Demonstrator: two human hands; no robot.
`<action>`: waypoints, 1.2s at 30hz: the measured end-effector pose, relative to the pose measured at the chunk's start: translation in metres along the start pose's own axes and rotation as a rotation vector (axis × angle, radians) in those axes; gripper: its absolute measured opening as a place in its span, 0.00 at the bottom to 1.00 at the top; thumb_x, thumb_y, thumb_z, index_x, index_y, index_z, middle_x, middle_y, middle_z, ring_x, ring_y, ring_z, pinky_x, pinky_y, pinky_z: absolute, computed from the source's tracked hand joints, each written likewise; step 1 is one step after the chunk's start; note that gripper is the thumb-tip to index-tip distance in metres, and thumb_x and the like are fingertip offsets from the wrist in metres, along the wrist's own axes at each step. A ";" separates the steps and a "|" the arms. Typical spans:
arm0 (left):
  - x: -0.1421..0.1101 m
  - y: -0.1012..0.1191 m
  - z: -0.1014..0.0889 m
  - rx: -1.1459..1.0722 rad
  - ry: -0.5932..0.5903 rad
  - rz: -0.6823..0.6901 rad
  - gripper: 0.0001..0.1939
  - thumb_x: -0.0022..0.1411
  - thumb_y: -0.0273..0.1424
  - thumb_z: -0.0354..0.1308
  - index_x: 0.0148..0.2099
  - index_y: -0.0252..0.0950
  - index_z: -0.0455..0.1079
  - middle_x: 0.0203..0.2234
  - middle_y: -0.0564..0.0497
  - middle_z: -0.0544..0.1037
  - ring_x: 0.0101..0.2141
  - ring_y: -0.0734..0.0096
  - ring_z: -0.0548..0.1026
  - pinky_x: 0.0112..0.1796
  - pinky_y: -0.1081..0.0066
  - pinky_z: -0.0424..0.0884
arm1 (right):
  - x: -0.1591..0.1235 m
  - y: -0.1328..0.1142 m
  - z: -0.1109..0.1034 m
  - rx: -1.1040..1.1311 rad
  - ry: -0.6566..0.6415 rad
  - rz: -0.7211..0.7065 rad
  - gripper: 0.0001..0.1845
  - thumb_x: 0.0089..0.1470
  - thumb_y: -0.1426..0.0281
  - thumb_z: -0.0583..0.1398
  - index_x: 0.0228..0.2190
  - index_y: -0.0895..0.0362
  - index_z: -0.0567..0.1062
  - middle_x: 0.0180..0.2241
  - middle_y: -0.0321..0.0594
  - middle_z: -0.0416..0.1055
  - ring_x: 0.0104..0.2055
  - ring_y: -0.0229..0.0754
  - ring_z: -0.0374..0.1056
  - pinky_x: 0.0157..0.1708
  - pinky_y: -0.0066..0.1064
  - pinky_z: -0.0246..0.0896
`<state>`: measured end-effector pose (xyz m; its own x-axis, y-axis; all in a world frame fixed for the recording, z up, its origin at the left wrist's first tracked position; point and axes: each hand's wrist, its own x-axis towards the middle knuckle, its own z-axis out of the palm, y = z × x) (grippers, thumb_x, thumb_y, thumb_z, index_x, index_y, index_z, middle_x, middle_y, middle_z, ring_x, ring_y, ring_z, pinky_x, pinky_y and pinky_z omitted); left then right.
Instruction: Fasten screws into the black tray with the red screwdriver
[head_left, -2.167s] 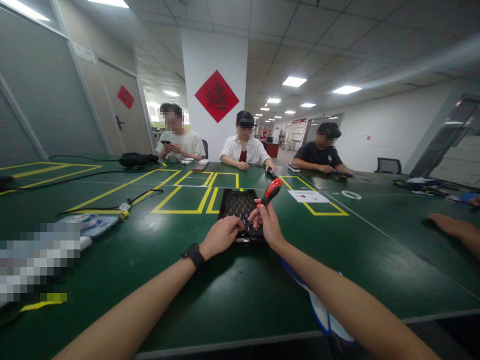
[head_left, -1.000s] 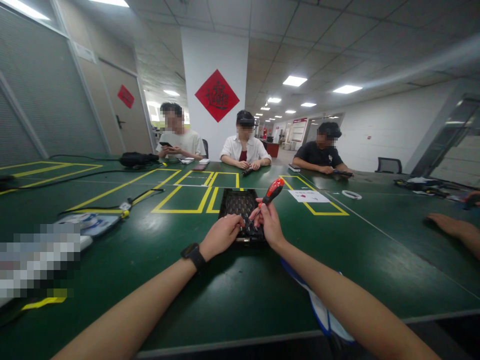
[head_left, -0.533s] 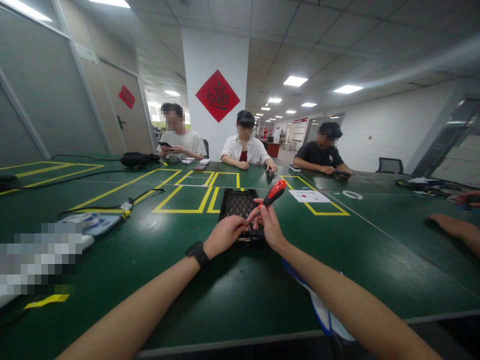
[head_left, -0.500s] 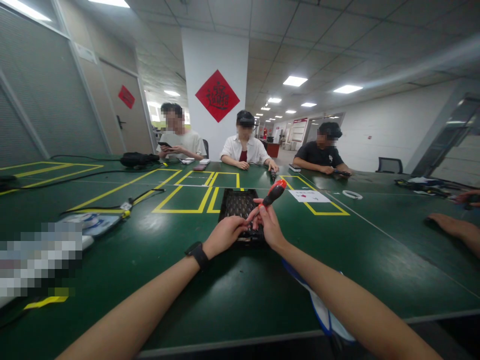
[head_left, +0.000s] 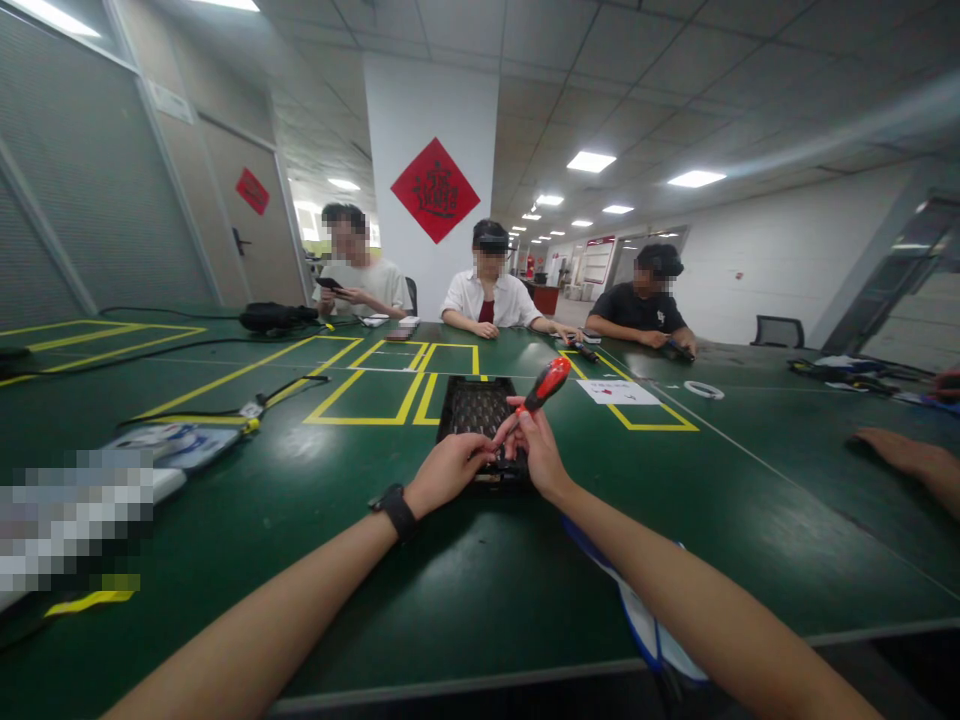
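Note:
A screwdriver (head_left: 549,384) with a red and black handle tilts up to the right, its shaft slanting down between my hands. My right hand (head_left: 543,458) holds it below the handle with the fingers closed. My left hand (head_left: 454,462), wearing a black watch, pinches close to the screwdriver's lower end. What its fingertips grip is too small to make out. Beneath both hands lies a black rectangular case (head_left: 448,402) with a patterned, bumpy inside. My fingers hide its near part and the screwdriver's tip.
Yellow tape outlines mark the green table (head_left: 360,560). A white paper (head_left: 619,392) and a tape roll (head_left: 703,390) lie to the right, cables and a plastic pouch (head_left: 202,445) to the left. Three people sit opposite; another person's hand (head_left: 904,452) rests at the right.
The screwdriver handle has turned about its length, showing more red on top. My hands stay almost in place. Across the table, the middle person's hand and dark tool have shifted right.

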<state>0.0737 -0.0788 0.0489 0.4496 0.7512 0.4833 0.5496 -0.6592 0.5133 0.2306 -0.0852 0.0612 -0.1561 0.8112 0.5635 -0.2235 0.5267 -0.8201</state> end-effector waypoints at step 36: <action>0.001 0.000 -0.001 0.031 0.062 0.058 0.09 0.58 0.27 0.47 0.36 0.37 0.69 0.31 0.50 0.73 0.34 0.71 0.69 0.37 0.71 0.63 | 0.002 0.003 0.001 -0.018 0.046 0.011 0.16 0.55 0.60 0.48 0.43 0.55 0.61 0.23 0.33 0.66 0.18 0.31 0.59 0.19 0.24 0.57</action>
<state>0.0735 -0.0781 0.0499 0.4376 0.7076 0.5549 0.5456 -0.6994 0.4617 0.2287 -0.0822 0.0599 -0.1142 0.8273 0.5501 -0.2042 0.5223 -0.8279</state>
